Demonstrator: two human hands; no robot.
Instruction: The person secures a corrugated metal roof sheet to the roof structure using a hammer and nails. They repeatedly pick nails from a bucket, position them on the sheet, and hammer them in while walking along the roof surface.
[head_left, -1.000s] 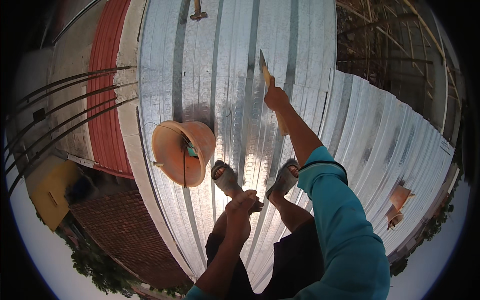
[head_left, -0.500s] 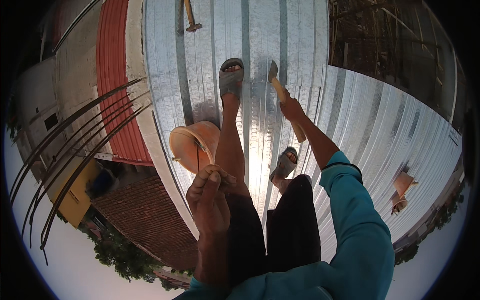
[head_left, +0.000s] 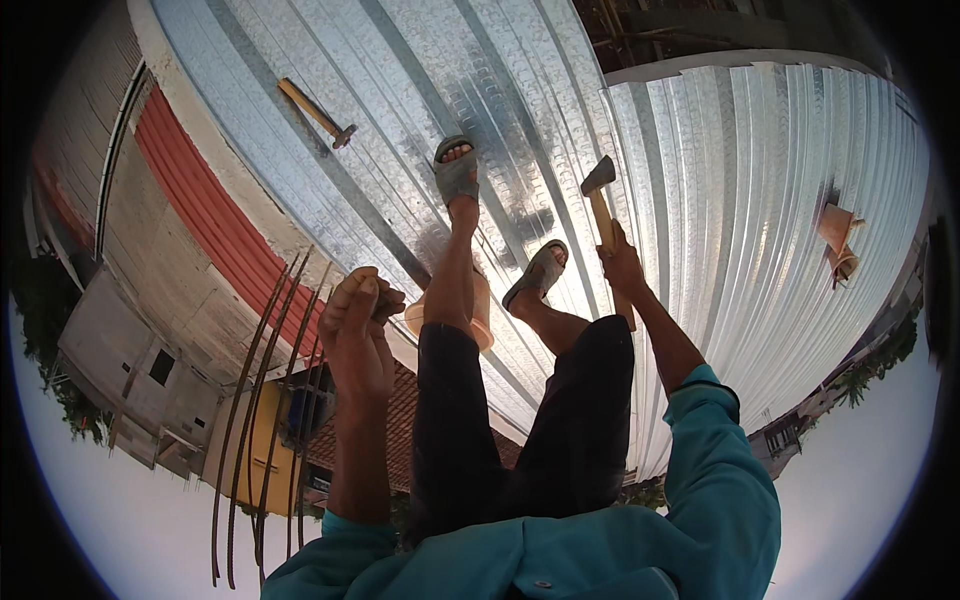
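Note:
My right hand (head_left: 622, 268) grips the wooden handle of a small hatchet (head_left: 601, 205). Its dark metal head points away from me, above the corrugated metal roofing (head_left: 700, 250). Raised on the left, my left hand (head_left: 358, 325) is closed, with fingertips and thumb pressed together. Whatever may be in those fingers is too small or hidden to name. An orange bucket (head_left: 482, 312) rests on the sheets, partly behind my left leg and a little right of my left hand. Farther off, a hammer (head_left: 318, 113) with a wooden handle lies on the ribs.
My sandalled feet stand on the ribbed sheets. Long bent reinforcing bars (head_left: 262, 400) stick out beyond the roof edge on the left, near a red metal roof (head_left: 205, 195). Orange-brown broken pieces (head_left: 838, 240) lie on the sheets at far right. A sheet edge steps at upper right.
My view has turned, so the roof ribs now slant. My left hand is farther left, away from the bucket. The right foot has shifted nearer the left; the hatchet stays in my right hand.

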